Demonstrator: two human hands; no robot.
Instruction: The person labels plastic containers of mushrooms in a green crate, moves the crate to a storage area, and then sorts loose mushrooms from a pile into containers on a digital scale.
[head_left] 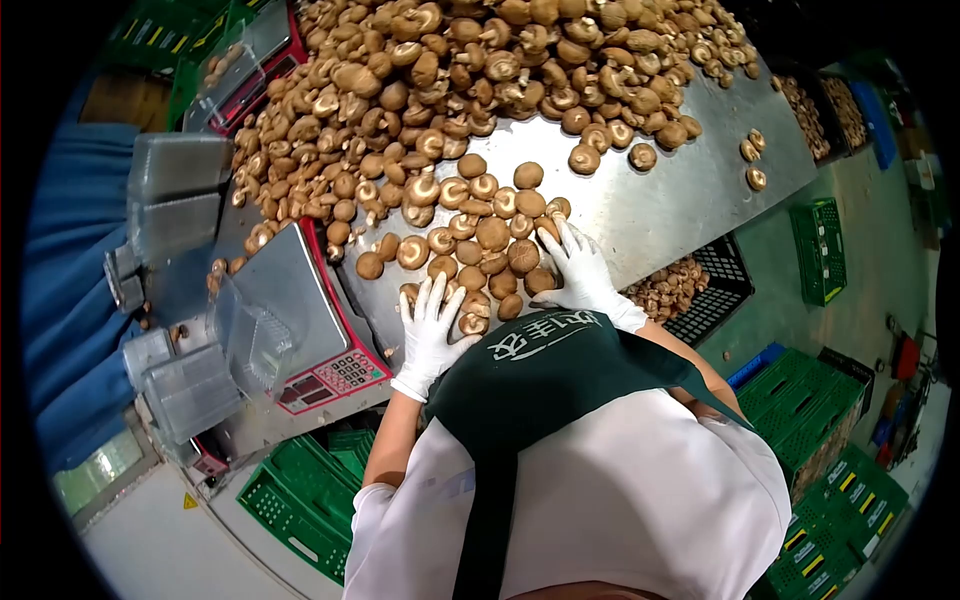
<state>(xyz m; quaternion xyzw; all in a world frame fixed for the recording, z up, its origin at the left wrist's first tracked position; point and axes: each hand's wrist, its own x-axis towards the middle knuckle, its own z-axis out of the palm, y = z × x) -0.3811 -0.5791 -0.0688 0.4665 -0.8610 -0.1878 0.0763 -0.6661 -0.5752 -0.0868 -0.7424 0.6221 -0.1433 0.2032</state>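
Note:
Both of my hands wear white gloves and lie at the near edge of the metal table. My left hand has its fingers spread, with the fingertips touching mushrooms at the left of a loose group. On the right side of that group, my right hand is spread too, its fingers against mushrooms at the edge. Between the hands lie several brown mushrooms, some cap up, some stem up. Behind them rises a large mushroom heap.
A red-edged scale holding a clear plastic tray stands at left, beside stacked clear trays. Another scale is at upper left. A black crate of mushrooms sits below the table's right edge, with green crates lower right.

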